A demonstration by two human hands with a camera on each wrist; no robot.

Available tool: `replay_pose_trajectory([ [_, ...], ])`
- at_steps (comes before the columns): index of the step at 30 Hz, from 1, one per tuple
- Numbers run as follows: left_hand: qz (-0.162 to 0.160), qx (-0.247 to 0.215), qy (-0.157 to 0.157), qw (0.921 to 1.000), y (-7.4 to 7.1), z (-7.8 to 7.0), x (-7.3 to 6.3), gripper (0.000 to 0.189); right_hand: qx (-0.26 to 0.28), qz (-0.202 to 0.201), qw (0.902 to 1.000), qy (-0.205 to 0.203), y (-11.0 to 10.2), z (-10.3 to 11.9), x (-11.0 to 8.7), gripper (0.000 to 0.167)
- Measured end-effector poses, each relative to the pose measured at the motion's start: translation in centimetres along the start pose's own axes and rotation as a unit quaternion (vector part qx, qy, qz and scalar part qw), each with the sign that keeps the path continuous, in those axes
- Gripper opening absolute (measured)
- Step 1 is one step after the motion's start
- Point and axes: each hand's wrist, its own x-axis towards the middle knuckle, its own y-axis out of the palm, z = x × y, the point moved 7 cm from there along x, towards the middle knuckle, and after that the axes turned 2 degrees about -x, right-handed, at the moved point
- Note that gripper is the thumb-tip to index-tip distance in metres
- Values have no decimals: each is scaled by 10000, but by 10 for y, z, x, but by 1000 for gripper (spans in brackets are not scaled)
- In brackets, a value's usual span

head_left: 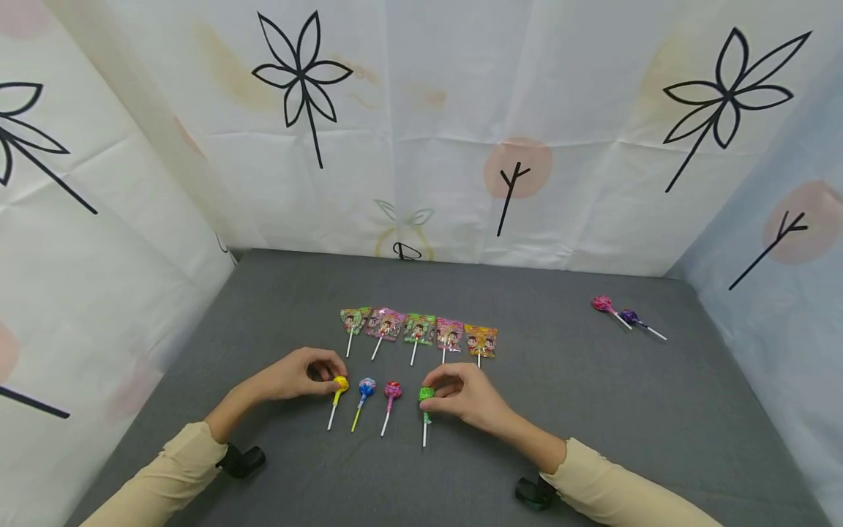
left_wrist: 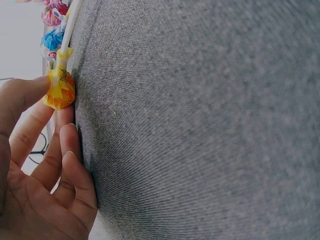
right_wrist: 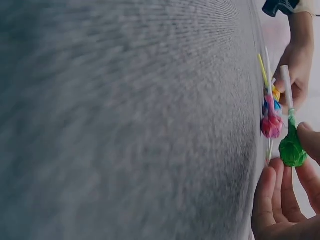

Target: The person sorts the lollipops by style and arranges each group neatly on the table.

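Note:
At the left end of the near row, my left hand point(head_left: 304, 375) pinches the round head of a yellow lollipop point(left_wrist: 61, 92) between thumb and fingers. Its white stick points toward me. My right hand point(head_left: 470, 395) holds a green lollipop point(right_wrist: 292, 150) by its wrapped head at the row's right end, stick also toward me. Between the hands lie a blue lollipop point(head_left: 366, 388) with a yellow stick and a pink-red lollipop point(head_left: 392, 390) with a white stick. In the right wrist view the green lollipop appears raised off the cloth.
Behind the near row, several flat-wrapped lollipops point(head_left: 418, 329) lie side by side on the grey table point(head_left: 546, 322). A pink lollipop point(head_left: 602, 303) and a purple lollipop point(head_left: 630, 316) lie at the far right. Printed white curtains point(head_left: 435, 88) stand around the back and sides.

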Motion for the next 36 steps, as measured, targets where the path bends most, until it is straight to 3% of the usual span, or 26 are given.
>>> replay_pose_trajectory([
  [9,-10,-7,130,9999,0,-2,-1,14,-383,-61,9990,-236,9,3,9,21],
  [36,-19,1,133,9999,0,-1,0,14,-1259,-142,9919,125,11,0,15,20],
])
